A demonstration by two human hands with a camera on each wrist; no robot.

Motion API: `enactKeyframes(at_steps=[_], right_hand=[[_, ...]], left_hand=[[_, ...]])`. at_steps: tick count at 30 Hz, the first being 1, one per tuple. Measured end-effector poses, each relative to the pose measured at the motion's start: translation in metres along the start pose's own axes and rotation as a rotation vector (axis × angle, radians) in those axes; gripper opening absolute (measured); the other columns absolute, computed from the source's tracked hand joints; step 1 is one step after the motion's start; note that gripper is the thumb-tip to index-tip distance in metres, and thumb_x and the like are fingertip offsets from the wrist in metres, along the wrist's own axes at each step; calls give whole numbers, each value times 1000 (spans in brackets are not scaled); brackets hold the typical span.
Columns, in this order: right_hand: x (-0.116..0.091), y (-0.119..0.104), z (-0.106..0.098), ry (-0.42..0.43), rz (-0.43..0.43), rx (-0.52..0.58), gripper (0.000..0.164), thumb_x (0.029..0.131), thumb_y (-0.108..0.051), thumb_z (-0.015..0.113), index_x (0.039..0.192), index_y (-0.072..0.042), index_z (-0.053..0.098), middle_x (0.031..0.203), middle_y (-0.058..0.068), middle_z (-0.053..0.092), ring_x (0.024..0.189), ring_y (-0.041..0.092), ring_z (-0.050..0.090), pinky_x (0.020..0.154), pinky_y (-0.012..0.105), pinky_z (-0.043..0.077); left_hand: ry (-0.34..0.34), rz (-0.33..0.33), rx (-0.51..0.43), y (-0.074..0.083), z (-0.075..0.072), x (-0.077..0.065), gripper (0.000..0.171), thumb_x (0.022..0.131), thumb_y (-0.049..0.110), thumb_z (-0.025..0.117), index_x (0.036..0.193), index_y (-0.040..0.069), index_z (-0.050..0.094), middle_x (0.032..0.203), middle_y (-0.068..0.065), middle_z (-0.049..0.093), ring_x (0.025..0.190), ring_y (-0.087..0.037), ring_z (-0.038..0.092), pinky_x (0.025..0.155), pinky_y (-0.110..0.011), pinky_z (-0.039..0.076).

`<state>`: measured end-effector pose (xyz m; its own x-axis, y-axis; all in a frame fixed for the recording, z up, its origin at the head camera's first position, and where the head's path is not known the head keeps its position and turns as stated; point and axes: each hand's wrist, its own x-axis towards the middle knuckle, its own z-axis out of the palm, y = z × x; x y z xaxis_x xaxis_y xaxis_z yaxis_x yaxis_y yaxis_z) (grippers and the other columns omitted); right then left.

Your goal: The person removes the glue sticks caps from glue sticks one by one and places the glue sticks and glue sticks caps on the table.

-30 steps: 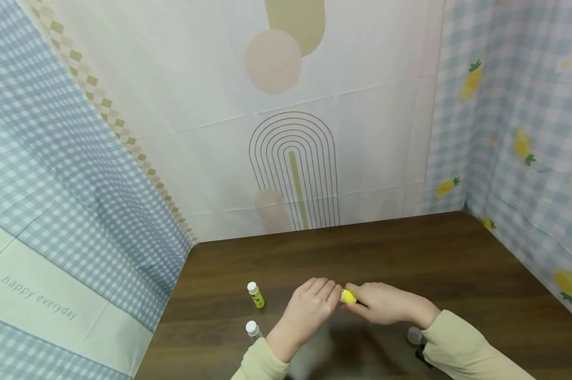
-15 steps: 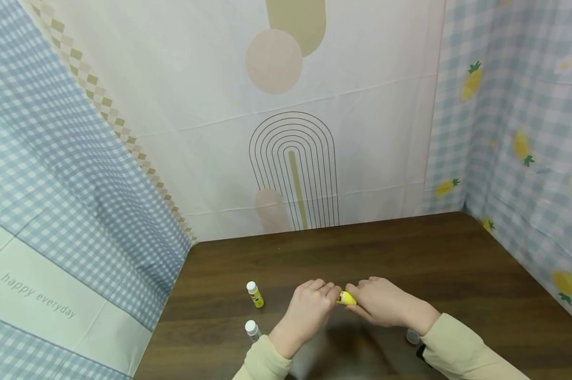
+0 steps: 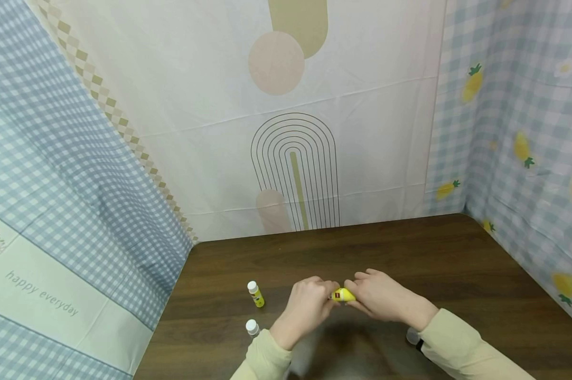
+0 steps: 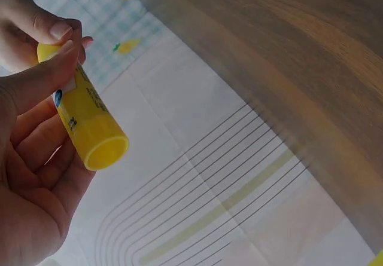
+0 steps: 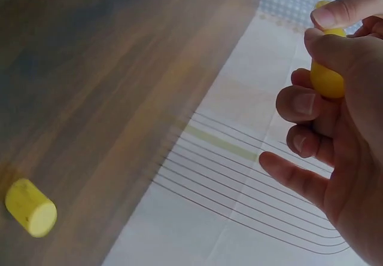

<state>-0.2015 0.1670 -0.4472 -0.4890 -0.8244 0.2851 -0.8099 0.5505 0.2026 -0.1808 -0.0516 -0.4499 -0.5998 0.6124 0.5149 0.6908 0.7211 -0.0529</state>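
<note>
Between both hands, above the table, is a yellow glue stick (image 3: 344, 295) with a small red mark on its label. My left hand (image 3: 306, 304) holds its left end, thumb along the barrel. In the left wrist view the glue stick (image 4: 99, 119) points its hollow round end at the camera. My right hand (image 3: 385, 296) pinches the other end between thumb and fingers. From the right wrist, the rounded yellow end of the glue stick (image 5: 327, 80) shows under the right forefinger, while the little finger (image 5: 293, 176) sticks out.
A yellow glue stick with a white cap (image 3: 255, 294) stands left on the brown table (image 3: 314, 253). Nearer stands a white-capped container (image 3: 252, 328), partly behind the left sleeve. A clear round piece (image 3: 413, 336) lies by the right sleeve. The right wrist view shows a short yellow cylinder (image 5: 31, 208).
My left hand has shifted slightly left along the glue stick, and my right hand has risen a little. More of the barrel and its label now show between the hands.
</note>
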Motion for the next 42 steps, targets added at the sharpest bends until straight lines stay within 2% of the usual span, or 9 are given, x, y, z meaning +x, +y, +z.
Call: enactKeyframes(at_steps=[10, 13, 17, 20, 23, 27, 31, 36, 42], right_hand=[[-1, 3, 2, -16, 7, 45, 29, 91, -36, 74, 87, -16, 53, 68, -9, 47, 64, 11, 42, 58, 30, 39], [-1, 4, 0, -85, 91, 195, 25, 96, -36, 68, 91, -16, 53, 69, -10, 43, 61, 8, 40, 56, 29, 38], [0, 6, -7, -184, 228, 503, 26, 104, -41, 54, 94, -17, 52, 68, -11, 44, 56, 4, 41, 53, 25, 39], [4, 6, -12, -225, 280, 712, 32, 106, -47, 46, 93, -18, 53, 68, -11, 48, 56, 3, 45, 53, 24, 42], [8, 5, -18, -222, 300, 827, 32, 106, -47, 46, 92, -19, 54, 69, -11, 49, 57, 2, 46, 54, 23, 44], [12, 3, -24, -170, 283, 741, 29, 103, -42, 55, 86, -19, 52, 67, -12, 47, 55, 1, 44, 52, 22, 42], [17, -2, -24, -182, 246, 548, 26, 101, -35, 61, 87, -16, 51, 65, -11, 44, 53, 4, 41, 50, 23, 40], [18, -8, -19, -254, 187, 392, 21, 100, -25, 63, 92, -10, 51, 66, -6, 45, 54, 10, 45, 50, 30, 42], [15, -11, -8, -280, 144, 338, 21, 99, -23, 64, 90, -10, 51, 67, -4, 46, 57, 11, 46, 52, 29, 43]], left_hand=[[-125, -77, -104, -5, 3, 7, 28, 77, 32, 89, 100, 20, 79, 84, 11, 72, 67, -4, 59, 56, -21, 48], [-31, -21, -34, -3, 7, 4, 28, 80, 28, 87, 104, 17, 78, 93, 9, 75, 78, -5, 65, 67, -21, 54], [179, 107, 180, -1, 14, -1, 26, 88, 14, 78, 113, 11, 75, 109, 0, 75, 102, -15, 69, 94, -28, 53], [302, 148, 304, -2, 16, -3, 25, 97, 5, 61, 119, 8, 72, 116, -5, 73, 111, -19, 67, 105, -33, 47], [353, 156, 368, -3, 15, -4, 34, 105, -1, 42, 120, 7, 71, 118, -6, 72, 112, -20, 67, 106, -34, 46], [329, 147, 386, -3, 15, -6, 46, 108, -3, 26, 117, 5, 71, 113, -7, 73, 105, -20, 69, 101, -34, 51], [267, 120, 404, 0, 18, -8, 44, 106, -4, 29, 111, 6, 71, 104, -5, 74, 98, -18, 70, 96, -33, 54], [181, 104, 408, 4, 24, -10, 13, 93, 7, 63, 102, 10, 72, 92, 1, 74, 81, -12, 69, 82, -27, 58], [-2, 59, 264, 4, 23, -9, 17, 78, 12, 81, 91, 15, 71, 77, 6, 69, 64, -8, 64, 53, -22, 52]])
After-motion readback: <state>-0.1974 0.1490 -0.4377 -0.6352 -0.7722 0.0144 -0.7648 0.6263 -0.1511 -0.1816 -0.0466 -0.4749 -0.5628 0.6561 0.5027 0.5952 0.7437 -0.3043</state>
